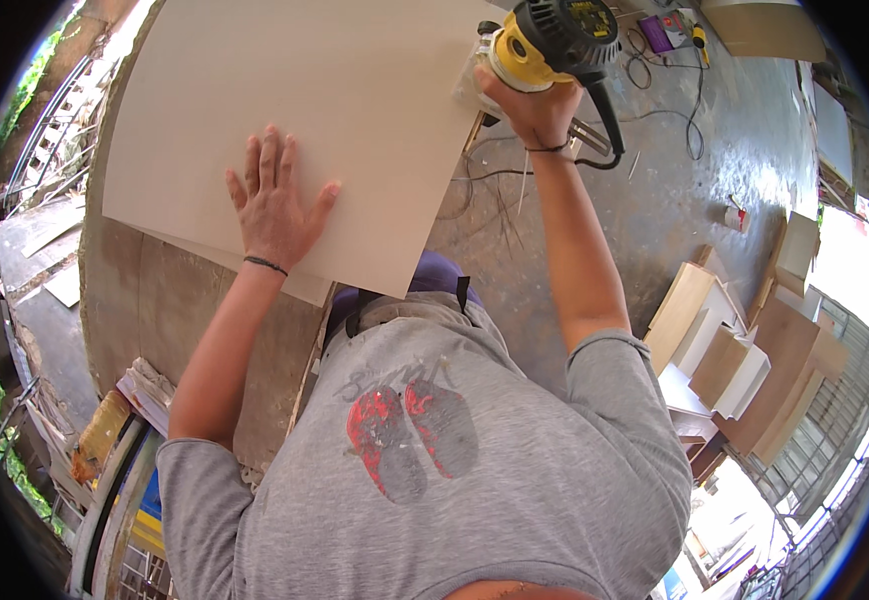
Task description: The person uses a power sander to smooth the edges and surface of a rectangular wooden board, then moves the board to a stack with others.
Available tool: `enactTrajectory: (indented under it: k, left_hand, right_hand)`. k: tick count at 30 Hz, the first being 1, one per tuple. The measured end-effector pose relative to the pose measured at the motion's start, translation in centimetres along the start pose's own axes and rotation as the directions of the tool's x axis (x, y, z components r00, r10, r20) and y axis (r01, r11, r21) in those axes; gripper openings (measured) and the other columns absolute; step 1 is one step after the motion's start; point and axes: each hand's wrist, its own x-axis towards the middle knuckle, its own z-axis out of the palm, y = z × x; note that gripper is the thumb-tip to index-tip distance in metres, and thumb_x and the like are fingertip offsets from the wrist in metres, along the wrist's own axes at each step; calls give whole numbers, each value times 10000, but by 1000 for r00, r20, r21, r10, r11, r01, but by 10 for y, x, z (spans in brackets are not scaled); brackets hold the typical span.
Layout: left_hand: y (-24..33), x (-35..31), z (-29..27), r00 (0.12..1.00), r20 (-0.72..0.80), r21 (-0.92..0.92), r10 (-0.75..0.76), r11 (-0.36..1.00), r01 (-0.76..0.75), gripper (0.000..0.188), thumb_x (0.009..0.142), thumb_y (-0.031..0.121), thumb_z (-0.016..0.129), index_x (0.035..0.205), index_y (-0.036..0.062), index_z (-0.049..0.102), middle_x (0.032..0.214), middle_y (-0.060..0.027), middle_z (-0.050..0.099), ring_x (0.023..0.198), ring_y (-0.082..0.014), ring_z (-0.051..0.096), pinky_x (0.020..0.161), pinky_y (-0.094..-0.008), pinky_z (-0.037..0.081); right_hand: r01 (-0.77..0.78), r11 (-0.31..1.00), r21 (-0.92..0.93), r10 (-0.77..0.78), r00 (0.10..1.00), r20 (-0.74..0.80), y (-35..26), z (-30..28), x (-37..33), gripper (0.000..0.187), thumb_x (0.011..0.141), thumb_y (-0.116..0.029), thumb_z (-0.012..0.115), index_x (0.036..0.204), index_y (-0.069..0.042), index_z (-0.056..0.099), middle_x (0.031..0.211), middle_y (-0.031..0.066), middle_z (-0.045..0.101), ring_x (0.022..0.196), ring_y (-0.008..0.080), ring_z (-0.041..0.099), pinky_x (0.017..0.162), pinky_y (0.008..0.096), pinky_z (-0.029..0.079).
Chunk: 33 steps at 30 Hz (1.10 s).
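My left hand (280,210) lies flat on a large white panel (375,110), its fingers spread. With my right hand (540,112) I grip a yellow and black trim router (525,58) by its lower body. The router is at the panel's right edge, and its clear base looks to be over that edge. Its bit is hidden from sight. A black cord (610,120) hangs from the motor end, beside my right wrist. Under the panel's near edge, part of another pale board (255,265) shows.
The panel rests on a worn brown worktable (185,300). Cords (695,130) trail over the grey floor (735,120) at the right, near a purple box (663,33) and a small can (737,217). Wooden cabinet parts (725,350) stand at the lower right.
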Motion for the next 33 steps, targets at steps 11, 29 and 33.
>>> enactTrajectory:
  k: [11,29,33]
  left_hand:
    - [-2,0,1,1000,-22,-20,15,1000,-16,760,876,547,529,1447,85,334,1550,-104,240,1446,-309,164,1123,-583,99]
    - [-5,0,1,1000,15,0,7,1000,-7,792,871,568,506,1457,72,309,1557,-118,213,1452,-317,132,1134,-569,62]
    - [-5,2,1,1000,26,7,12,1000,-12,809,867,575,505,1458,63,299,1557,-127,205,1454,-318,122,1131,-577,53]
  right_hand:
    - [-50,998,-22,50,999,-9,21,2,45,499,580,-301,866,939,-23,660,906,72,703,822,182,683,747,327,550]
    - [-109,992,64,107,994,32,47,4,80,523,623,-346,841,1000,-32,662,944,108,710,871,216,689,779,340,539]
    - [-69,997,17,69,998,-4,69,6,92,520,630,-352,838,1006,-37,663,942,91,710,872,206,685,791,333,533]
